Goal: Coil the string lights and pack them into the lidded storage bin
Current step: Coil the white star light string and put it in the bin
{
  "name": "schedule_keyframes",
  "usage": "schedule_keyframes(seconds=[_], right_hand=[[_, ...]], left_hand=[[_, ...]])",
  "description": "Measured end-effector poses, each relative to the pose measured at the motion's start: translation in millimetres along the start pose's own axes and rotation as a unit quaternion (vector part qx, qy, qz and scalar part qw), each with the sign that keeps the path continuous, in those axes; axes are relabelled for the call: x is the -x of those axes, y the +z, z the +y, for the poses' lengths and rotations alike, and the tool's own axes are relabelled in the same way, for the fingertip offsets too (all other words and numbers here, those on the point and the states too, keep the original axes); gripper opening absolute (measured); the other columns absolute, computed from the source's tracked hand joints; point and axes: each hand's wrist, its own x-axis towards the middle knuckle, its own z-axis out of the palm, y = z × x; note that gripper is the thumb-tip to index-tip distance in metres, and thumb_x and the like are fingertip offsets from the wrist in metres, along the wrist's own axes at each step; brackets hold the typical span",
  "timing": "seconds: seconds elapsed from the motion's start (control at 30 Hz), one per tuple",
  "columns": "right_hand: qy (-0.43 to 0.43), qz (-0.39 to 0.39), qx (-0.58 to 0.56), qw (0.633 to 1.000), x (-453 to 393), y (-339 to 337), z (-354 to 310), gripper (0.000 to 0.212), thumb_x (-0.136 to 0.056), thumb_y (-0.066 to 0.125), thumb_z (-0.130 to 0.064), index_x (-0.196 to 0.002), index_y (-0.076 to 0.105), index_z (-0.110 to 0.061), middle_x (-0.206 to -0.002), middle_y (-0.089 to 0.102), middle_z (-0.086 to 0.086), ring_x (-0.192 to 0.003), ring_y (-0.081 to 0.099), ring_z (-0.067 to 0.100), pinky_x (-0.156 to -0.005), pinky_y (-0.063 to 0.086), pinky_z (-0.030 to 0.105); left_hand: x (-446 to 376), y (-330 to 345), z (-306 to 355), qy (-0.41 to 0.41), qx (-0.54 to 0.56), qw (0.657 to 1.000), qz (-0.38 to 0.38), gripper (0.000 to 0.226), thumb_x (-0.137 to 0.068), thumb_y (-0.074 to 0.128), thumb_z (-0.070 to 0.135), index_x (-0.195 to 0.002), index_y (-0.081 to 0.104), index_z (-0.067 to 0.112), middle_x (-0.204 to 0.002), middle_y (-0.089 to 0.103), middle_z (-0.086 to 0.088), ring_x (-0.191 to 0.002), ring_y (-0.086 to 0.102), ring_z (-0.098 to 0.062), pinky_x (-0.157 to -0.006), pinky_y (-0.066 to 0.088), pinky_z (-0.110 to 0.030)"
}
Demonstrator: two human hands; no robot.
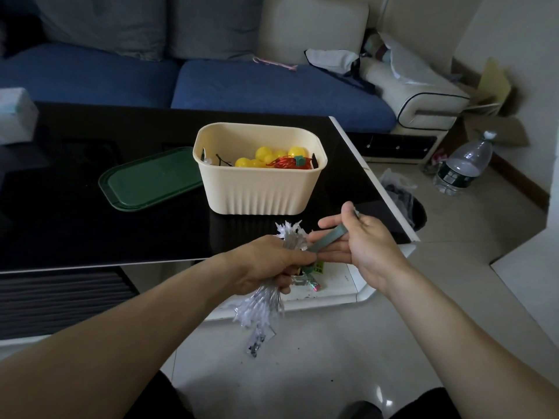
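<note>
Below table edge: left hand (266, 261) fist-gripping one white light bundle (263, 300); right hand (360, 240) pinching one green strap (328, 237). On table (90, 231): one cream bin (260, 189), about four yellow bulbs (263, 157), one red coil (287, 162), one green lid (151, 179) beside.

One cream storage bin (260, 189) is counted on the black worktop (90, 225), and one green lid (151, 179) beside it. Inside the bin, one string of yellow ball lights (266, 157) and one red wire coil (289, 162) are seen. One bundle of white star lights (266, 300) and one green strap (328, 237) are counted. Two hands are seen: one left hand (266, 264) and one right hand (360, 237). One water bottle (462, 164) is counted on the floor
</note>
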Motion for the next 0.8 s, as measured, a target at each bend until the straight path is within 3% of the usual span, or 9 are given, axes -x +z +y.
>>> schedule_keyframes(seconds=[0.1, 0.17, 0.27, 0.37, 0.47, 0.53, 0.6, 0.7, 0.8], right_hand=[[-0.007, 0.044, -0.043, 0.998, -4.2, -0.2, 0.6, 0.047, -0.108, 0.032, -0.041, -0.095, 0.06, -0.005, -0.058, 0.065, 0.007, -0.067, 0.072, 0.025, -0.076, 0.062, 0.043], [-0.012, 0.041, 0.005, 0.999, -6.6, -0.1, 2.7, 0.045, -0.107, 0.035, -0.042, -0.087, 0.059, -0.01, -0.049, 0.048, -0.001, -0.057, 0.06, 0.018, -0.076, 0.055, 0.04], [-0.037, -0.013, 0.099, 0.994, -4.6, 4.1, 1.4, 0.044, -0.107, 0.04, -0.038, -0.076, 0.057, -0.013, -0.047, 0.036, -0.007, -0.051, 0.043, 0.012, -0.064, 0.042, 0.029], [-0.058, -0.105, 0.164, 0.979, 2.3, 8.9, -6.8, 0.04, -0.099, 0.06, -0.027, -0.06, 0.057, -0.021, -0.046, 0.042, -0.013, -0.046, 0.045, 0.005, -0.056, 0.04, 0.026], [-0.083, -0.212, 0.236, 0.945, 8.2, 8.2, -9.9, 0.026, -0.093, 0.069, -0.021, -0.071, 0.061, -0.012, -0.054, 0.052, -0.01, -0.052, 0.051, 0.004, -0.053, 0.045, 0.024], [-0.086, -0.25, 0.267, 0.927, 9.5, 4.1, -12.5, 0.018, -0.091, 0.074, -0.02, -0.084, 0.067, -0.005, -0.062, 0.058, -0.002, -0.062, 0.056, 0.011, -0.064, 0.054, 0.035], [-0.06, -0.285, 0.284, 0.914, 11.6, -0.5, -14.1, 0.015, -0.087, 0.077, -0.012, -0.096, 0.068, -0.005, -0.059, 0.049, 0.003, -0.058, 0.052, 0.014, -0.07, 0.057, 0.04], [-0.056, -0.29, 0.333, 0.896, 16.3, 0.5, -13.2, 0.014, -0.085, 0.076, -0.004, -0.095, 0.069, -0.011, -0.047, 0.036, -0.011, -0.046, 0.036, 0.004, -0.062, 0.052, 0.026], [-0.072, -0.259, 0.349, 0.898, 16.9, 3.6, -10.7, 0.005, -0.087, 0.076, -0.013, -0.088, 0.071, -0.015, -0.044, 0.041, -0.015, -0.046, 0.042, 0.003, -0.063, 0.054, 0.027]], left_hand=[[-2.2, -2.7, -0.9, 0.01, 0.002, 1.0, -0.013, 0.022, -0.093, 0.066, 0.012, -0.075, 0.054, 0.011, -0.056, 0.036, -0.001, -0.05, 0.032, -0.014, -0.056, 0.044, -0.028], [-1.8, -3.5, -0.7, 0.026, -0.01, 0.999, -0.033, 0.027, -0.093, 0.064, 0.009, -0.069, 0.052, 0.013, -0.058, 0.035, -0.002, -0.05, 0.032, -0.015, -0.055, 0.045, -0.026], [0.9, -5.9, 1.1, 0.038, -0.016, 0.997, -0.065, 0.024, -0.09, 0.064, 0.008, -0.07, 0.054, 0.014, -0.061, 0.034, -0.003, -0.051, 0.032, -0.015, -0.055, 0.045, -0.025], [7.2, -10.0, 5.2, 0.04, -0.018, 0.995, -0.091, 0.011, -0.075, 0.062, 0.008, -0.069, 0.056, 0.015, -0.065, 0.038, -0.005, -0.052, 0.034, -0.015, -0.057, 0.046, -0.026], [11.5, -14.5, 4.5, 0.039, -0.051, 0.993, -0.095, 0.021, -0.069, 0.059, 0.004, -0.056, 0.059, 0.02, -0.06, 0.042, -0.002, -0.05, 0.039, -0.011, -0.054, 0.045, -0.024], [13.8, -18.1, 2.7, 0.034, -0.088, 0.991, -0.098, 0.034, -0.076, 0.061, 0.0, -0.051, 0.056, 0.023, -0.059, 0.043, 0.001, -0.05, 0.04, -0.009, -0.053, 0.044, -0.022], [15.0, -21.2, 0.9, 0.036, -0.113, 0.988, -0.096, 0.041, -0.085, 0.061, -0.002, -0.054, 0.053, 0.022, -0.058, 0.04, 0.002, -0.05, 0.038, -0.008, -0.052, 0.042, -0.02], [16.6, -18.6, 0.2, 0.036, -0.151, 0.984, -0.083, 0.041, -0.088, 0.065, 0.002, -0.054, 0.048, 0.019, -0.058, 0.037, 0.001, -0.049, 0.036, -0.009, -0.049, 0.041, -0.018], [16.1, -16.2, -1.3, 0.033, -0.146, 0.987, -0.064, 0.044, -0.087, 0.064, 0.001, -0.051, 0.05, 0.021, -0.058, 0.038, 0.0, -0.048, 0.037, -0.009, -0.048, 0.041, -0.019]])
